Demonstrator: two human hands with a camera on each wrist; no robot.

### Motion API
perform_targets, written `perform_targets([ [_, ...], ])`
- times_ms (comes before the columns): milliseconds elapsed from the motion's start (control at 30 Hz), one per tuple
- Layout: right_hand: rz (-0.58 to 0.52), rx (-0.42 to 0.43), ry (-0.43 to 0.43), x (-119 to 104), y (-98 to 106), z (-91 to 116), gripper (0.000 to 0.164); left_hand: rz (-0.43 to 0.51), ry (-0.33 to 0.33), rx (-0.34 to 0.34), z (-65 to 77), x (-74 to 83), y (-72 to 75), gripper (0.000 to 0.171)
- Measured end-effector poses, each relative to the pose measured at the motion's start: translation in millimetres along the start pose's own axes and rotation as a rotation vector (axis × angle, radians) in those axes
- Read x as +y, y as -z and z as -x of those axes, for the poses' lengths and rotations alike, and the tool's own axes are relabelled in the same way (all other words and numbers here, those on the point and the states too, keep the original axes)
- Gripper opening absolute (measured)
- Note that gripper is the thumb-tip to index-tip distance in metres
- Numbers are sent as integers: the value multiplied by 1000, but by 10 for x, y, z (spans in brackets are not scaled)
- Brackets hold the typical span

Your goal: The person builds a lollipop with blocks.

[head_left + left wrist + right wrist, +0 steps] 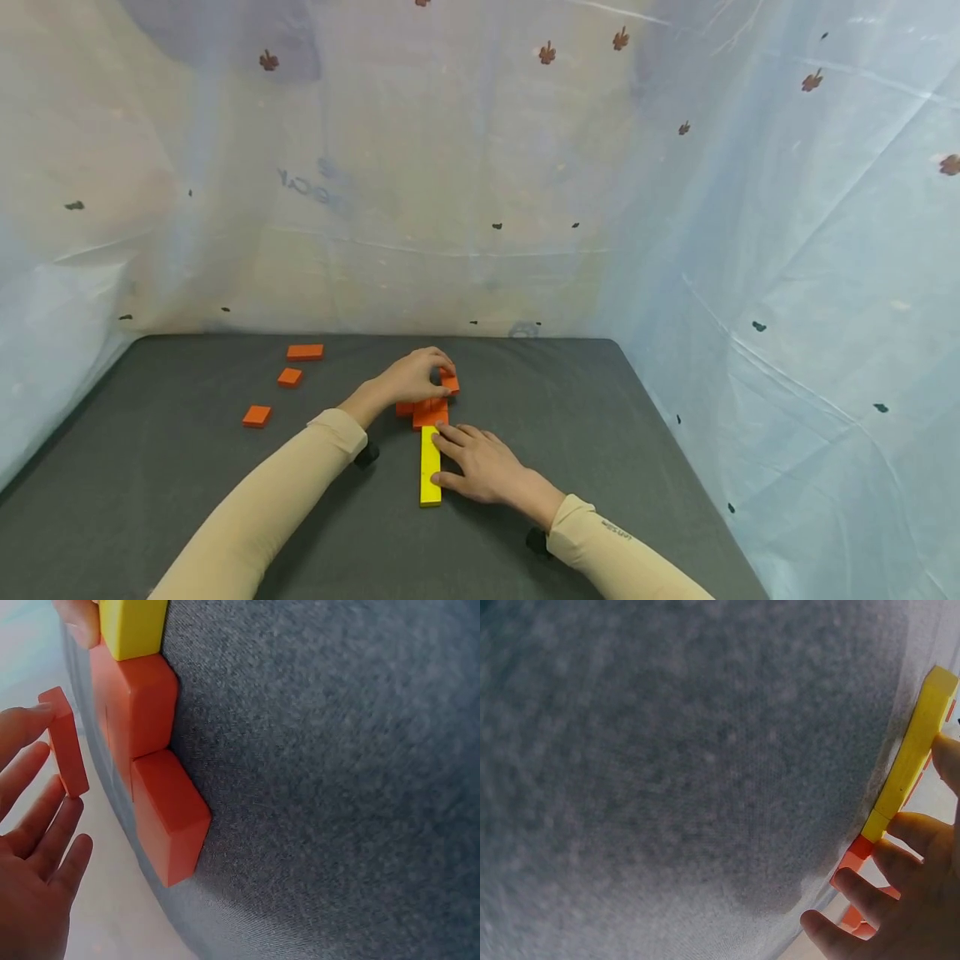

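Observation:
My left hand (pixel 411 377) pinches a small orange block (pixel 451 382) between thumb and fingertips, as the left wrist view also shows. Below that hand, several orange blocks (pixel 431 417) lie against one another on the table, partly hidden by it in the head view. A long yellow block (pixel 430 493) runs from their near end toward me, its end right at the orange. My right hand (pixel 486 468) rests along the yellow block's right side, fingers spread and mostly straight, fingertips on its edge and near the orange blocks.
The dark grey cloth-covered table (pixel 180 500) carries three more orange pieces at the left: a longer block (pixel 305 352), a small block (pixel 290 377) and another small block (pixel 257 417). Pale plastic sheeting (pixel 420 183) hangs behind the table and along its sides.

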State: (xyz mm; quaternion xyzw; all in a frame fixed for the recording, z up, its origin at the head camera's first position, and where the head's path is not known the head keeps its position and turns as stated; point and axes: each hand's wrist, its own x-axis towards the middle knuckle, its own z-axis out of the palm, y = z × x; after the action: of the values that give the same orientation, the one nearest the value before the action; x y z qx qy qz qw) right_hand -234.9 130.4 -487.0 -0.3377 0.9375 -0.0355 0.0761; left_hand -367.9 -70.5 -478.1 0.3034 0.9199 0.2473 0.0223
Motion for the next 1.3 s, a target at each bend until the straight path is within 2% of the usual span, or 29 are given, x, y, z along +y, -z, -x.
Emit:
perform_targets([
  [300, 22, 8, 6, 1, 14, -10, 70, -1, 9, -67, -115, 20, -28, 29],
  [633, 20, 9, 9, -4, 8, -6, 70, -3, 4, -123, -120, 22, -90, 26],
  [867, 28, 16, 8, -2, -11, -3, 70, -3, 6, -121, -107, 27, -134, 24],
  [1100, 22, 17, 4, -1, -18, 4, 70, -76, 53, -78, -118, 25, -151, 32],
  [1300, 14, 12, 6, 1, -20, 0, 70, -93, 94, -101, -127, 7, -192, 38],
])
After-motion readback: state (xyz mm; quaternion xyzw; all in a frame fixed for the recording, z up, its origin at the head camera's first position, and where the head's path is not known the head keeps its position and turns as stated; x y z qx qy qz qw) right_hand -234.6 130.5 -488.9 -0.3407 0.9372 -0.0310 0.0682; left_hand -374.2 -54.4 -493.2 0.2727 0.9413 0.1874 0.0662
